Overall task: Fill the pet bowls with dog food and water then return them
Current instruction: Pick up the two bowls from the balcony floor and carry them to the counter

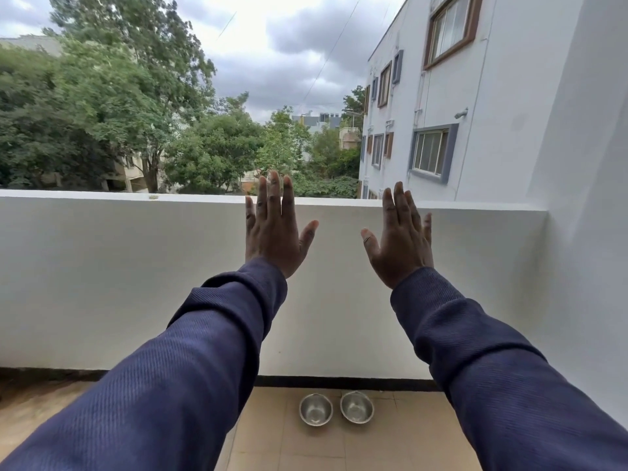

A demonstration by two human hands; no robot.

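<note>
Two steel pet bowls stand side by side on the tiled balcony floor near the foot of the wall: the left bowl (315, 409) and the right bowl (356, 406). Both look empty. My left hand (273, 229) and my right hand (399, 239) are stretched out in front of me at the height of the wall's top, backs toward me, fingers spread, holding nothing. Both arms wear dark blue sleeves. The hands are well above the bowls and apart from them.
A white parapet wall (136, 266) runs across the balcony ahead of me. A white wall (584, 232) closes the right side. The floor (278, 443) is beige tile. Beyond are trees and a white building.
</note>
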